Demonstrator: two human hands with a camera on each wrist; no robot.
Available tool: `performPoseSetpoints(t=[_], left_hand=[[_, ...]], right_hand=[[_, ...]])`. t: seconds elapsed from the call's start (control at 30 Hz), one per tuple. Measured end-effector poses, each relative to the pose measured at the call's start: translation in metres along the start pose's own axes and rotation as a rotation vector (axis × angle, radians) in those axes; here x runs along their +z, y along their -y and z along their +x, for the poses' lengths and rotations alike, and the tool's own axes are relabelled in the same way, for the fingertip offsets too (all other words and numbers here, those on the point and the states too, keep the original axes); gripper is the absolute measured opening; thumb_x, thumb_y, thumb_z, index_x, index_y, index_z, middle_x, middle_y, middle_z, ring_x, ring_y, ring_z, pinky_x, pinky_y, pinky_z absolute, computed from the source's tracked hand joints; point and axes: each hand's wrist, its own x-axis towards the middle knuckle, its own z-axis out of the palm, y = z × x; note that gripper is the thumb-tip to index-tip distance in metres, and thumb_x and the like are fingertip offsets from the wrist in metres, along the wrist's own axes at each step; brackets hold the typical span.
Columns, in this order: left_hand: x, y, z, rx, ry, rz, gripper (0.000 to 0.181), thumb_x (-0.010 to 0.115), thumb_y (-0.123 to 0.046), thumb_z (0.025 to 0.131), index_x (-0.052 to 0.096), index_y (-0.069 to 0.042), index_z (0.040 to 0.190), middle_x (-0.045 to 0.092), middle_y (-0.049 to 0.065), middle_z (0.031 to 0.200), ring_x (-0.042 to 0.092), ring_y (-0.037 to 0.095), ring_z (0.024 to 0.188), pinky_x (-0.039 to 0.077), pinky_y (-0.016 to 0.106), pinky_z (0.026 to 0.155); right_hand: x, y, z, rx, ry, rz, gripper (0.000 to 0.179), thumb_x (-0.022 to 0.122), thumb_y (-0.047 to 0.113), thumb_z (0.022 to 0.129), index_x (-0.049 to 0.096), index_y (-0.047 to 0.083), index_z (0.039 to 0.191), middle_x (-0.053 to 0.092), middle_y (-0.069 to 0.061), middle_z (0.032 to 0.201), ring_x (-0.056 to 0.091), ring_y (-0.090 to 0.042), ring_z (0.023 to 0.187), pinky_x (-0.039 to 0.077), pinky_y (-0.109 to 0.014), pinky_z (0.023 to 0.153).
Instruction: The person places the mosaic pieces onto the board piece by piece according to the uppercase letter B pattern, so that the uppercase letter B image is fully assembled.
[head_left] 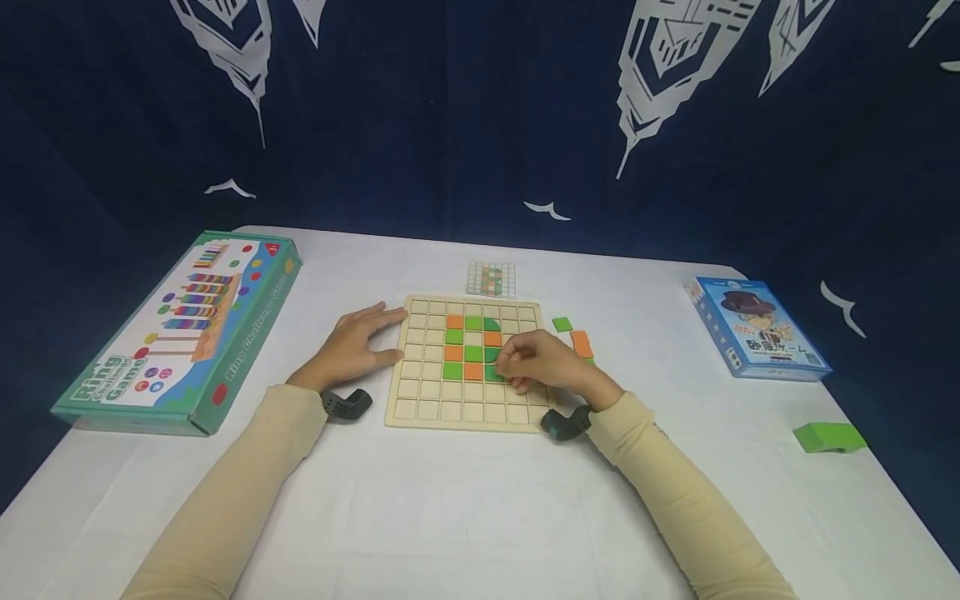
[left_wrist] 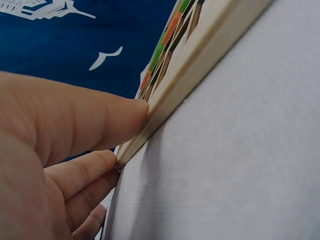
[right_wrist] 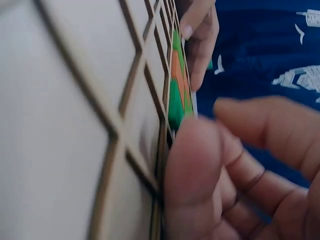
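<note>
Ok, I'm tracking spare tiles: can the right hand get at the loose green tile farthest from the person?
Probably yes: the right hand is over the board nearby, and the head view shows nothing between it and that green tile.
</note>
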Motion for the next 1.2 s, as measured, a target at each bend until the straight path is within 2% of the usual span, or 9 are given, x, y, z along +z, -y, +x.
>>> performPoseSetpoints(t=[0.13, 0.27, 0.57, 0.73, 0.97, 1.2], left_hand=[[0.0, -0.001, 0.0, -0.003, 0.002, 0.0, 0.071, 0.073, -0.024, 0.098, 0.049, -0.005, 0.162, 0.044, 0.017, 0.169, 0.027, 0.039, 0.163, 0.012, 0.058, 0.133], [0.0, -0.002, 0.0, -0.011, 0.002, -0.003, 0.071, 0.073, -0.024, 0.097, 0.049, -0.006, 0.162, 0.044, 0.016, 0.169, 0.026, 0.038, 0.163, 0.012, 0.058, 0.133], [0.0, -0.004, 0.001, -0.014, 0.001, 0.0, 0.071, 0.073, -0.025, 0.097, 0.05, -0.006, 0.161, 0.044, 0.016, 0.169, 0.026, 0.038, 0.163, 0.011, 0.059, 0.134], [0.001, -0.002, 0.001, -0.017, 0.0, -0.001, 0.071, 0.073, -0.025, 0.097, 0.049, -0.005, 0.162, 0.044, 0.016, 0.169, 0.026, 0.039, 0.163, 0.011, 0.058, 0.133], [0.002, 0.0, 0.0, -0.02, 0.0, -0.005, 0.071, 0.073, -0.024, 0.097, 0.049, -0.006, 0.162, 0.043, 0.016, 0.17, 0.026, 0.038, 0.163, 0.011, 0.059, 0.134], [0.001, -0.002, 0.0, -0.025, 0.005, -0.016, 0.071, 0.073, -0.023, 0.097, 0.049, -0.006, 0.162, 0.043, 0.016, 0.17, 0.025, 0.039, 0.163, 0.01, 0.059, 0.134]], right_hand=[[-0.011, -0.003, -0.005, -0.013, 0.028, 0.061, 0.018, 0.066, 0.006, 0.105, 0.073, -0.008, 0.115, 0.069, -0.005, 0.086, 0.065, -0.015, 0.073, 0.061, -0.024, 0.066], [-0.024, -0.007, -0.013, -0.009, -0.001, 0.105, 0.023, 0.066, 0.007, 0.106, 0.071, -0.01, 0.12, 0.068, -0.006, 0.087, 0.063, -0.016, 0.073, 0.059, -0.025, 0.066], [-0.061, -0.033, -0.036, 0.01, -0.168, 0.167, 0.035, 0.064, 0.009, 0.106, 0.063, -0.016, 0.131, 0.065, -0.005, 0.084, 0.059, -0.013, 0.072, 0.057, -0.026, 0.066], [-0.08, -0.047, -0.043, 0.033, -0.259, 0.221, 0.04, 0.064, 0.012, 0.108, 0.06, -0.016, 0.137, 0.073, -0.004, 0.092, 0.06, -0.011, 0.073, 0.057, -0.024, 0.066], [-0.091, -0.064, -0.046, 0.1, -0.351, 0.258, 0.043, 0.065, 0.015, 0.109, 0.059, -0.011, 0.142, 0.068, 0.004, 0.098, 0.059, -0.008, 0.073, 0.055, -0.02, 0.065], [-0.096, -0.074, -0.046, 0.114, -0.362, 0.297, 0.047, 0.061, 0.012, 0.111, 0.052, -0.014, 0.149, 0.064, 0.005, 0.089, 0.058, -0.007, 0.072, 0.055, -0.018, 0.064]])
